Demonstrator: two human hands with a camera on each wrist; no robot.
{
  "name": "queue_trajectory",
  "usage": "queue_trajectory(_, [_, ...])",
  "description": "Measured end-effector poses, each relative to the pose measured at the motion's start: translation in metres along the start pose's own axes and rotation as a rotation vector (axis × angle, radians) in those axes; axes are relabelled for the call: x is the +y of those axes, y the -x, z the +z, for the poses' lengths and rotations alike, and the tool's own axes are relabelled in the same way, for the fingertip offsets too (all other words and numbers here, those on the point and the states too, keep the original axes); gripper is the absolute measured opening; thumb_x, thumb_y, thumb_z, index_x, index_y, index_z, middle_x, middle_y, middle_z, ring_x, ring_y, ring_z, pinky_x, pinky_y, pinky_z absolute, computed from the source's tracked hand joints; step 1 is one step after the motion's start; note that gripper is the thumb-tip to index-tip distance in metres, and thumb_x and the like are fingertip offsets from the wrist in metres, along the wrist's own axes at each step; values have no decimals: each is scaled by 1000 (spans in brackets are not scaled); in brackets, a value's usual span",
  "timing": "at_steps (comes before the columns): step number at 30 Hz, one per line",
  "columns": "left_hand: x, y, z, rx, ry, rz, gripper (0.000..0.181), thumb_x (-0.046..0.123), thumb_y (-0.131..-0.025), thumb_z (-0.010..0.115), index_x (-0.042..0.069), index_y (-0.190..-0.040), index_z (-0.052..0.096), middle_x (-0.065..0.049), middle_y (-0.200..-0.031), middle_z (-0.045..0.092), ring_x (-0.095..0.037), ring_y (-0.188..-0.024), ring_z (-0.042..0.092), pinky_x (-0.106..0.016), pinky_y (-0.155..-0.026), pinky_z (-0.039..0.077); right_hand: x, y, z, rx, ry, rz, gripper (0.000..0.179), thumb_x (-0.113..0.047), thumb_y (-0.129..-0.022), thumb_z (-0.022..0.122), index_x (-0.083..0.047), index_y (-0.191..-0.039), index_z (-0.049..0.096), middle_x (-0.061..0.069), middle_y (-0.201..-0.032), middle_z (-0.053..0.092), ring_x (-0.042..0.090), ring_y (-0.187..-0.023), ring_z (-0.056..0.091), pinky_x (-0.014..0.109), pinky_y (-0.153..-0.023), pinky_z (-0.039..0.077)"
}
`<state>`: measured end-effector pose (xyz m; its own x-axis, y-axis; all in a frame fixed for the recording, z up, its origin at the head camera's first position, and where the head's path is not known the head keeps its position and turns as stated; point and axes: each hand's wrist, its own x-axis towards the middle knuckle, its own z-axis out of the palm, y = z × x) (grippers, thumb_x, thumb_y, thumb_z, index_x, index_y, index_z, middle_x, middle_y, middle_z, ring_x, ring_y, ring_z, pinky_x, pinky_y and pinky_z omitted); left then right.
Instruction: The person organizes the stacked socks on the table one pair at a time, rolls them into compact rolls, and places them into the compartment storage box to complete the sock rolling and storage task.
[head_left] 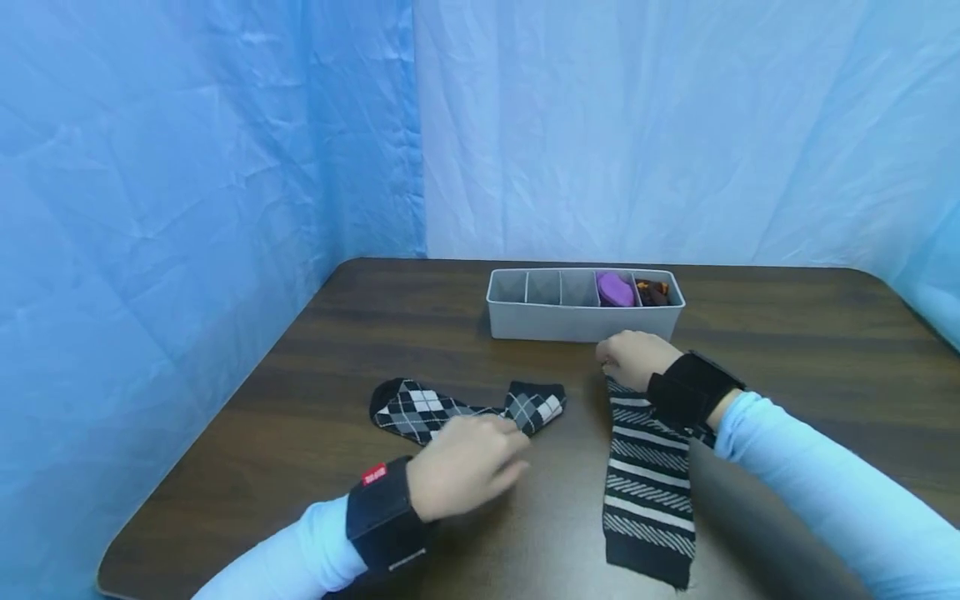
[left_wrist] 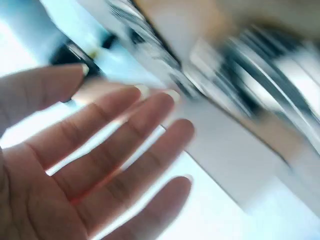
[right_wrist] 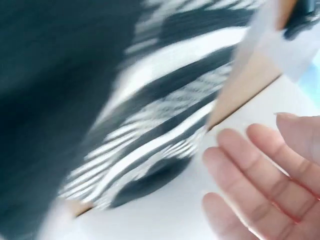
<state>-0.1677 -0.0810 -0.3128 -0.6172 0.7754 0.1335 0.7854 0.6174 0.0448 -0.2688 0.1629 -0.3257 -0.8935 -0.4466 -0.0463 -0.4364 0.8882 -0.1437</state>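
A black, grey and white argyle sock point(head_left: 427, 408) lies on the table left of centre, bent toward its cuff. My left hand point(head_left: 471, 467) is over its near side, and the left wrist view shows that hand point(left_wrist: 100, 160) with fingers spread and nothing in them. To the right a black sock with white stripes point(head_left: 649, 492) lies lengthwise, cuff toward me. My right hand point(head_left: 637, 358) is at its far end, which it partly hides. In the right wrist view the right hand point(right_wrist: 270, 185) has relaxed fingers beside the striped sock point(right_wrist: 165, 120), which is blurred.
Behind the socks stands a grey divided box point(head_left: 585, 323). One compartment holds a purple bundle point(head_left: 616, 289), and the rightmost holds a dark brown and orange one point(head_left: 652, 292). Blue sheeting point(head_left: 637, 125) hangs behind and left of the brown wooden table point(head_left: 247, 467).
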Motion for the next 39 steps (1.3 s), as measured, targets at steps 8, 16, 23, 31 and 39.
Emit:
queue_trajectory(8, [-50,25,4,-28,-121,-475,21,24,-78,59,6,-67,63,1,-49,43,-11,-44,38,-22,-40,28,-48,-24,1,-79,46,-99,19,-16,-79,59,-9,-96,63,5,-88,64,18,-80,59,33,-73,47])
queue_trajectory(16, [-58,14,17,-40,-98,-455,27,22,-79,58,4,-60,61,0,-45,42,-13,-41,38,-23,-41,29,-72,-28,6,-173,146,-84,23,-16,-71,67,-9,-91,59,3,-82,59,18,-76,55,31,-69,45])
queue_trajectory(23, [-74,-9,18,-161,-125,-506,38,38,-77,58,9,-51,54,1,-48,41,-13,-45,41,-27,-43,31,-68,-12,5,-99,108,-152,14,-8,-69,66,-13,-76,55,-3,-70,51,13,-63,48,25,-58,40])
queue_trajectory(31, [-100,-33,23,-280,-39,-513,37,36,-79,56,12,-52,49,2,-51,40,-12,-49,41,-26,-46,29,-92,36,-7,-3,33,-495,20,2,-67,56,-17,-69,48,-9,-64,45,5,-57,43,18,-56,37])
queue_trajectory(39, [-96,-45,25,-319,19,-424,30,36,-81,53,10,-90,64,-6,-96,63,-19,-82,59,-32,-69,45,-138,66,19,113,338,-828,22,-16,-68,65,-22,-88,59,-11,-75,58,1,-65,52,16,-59,41])
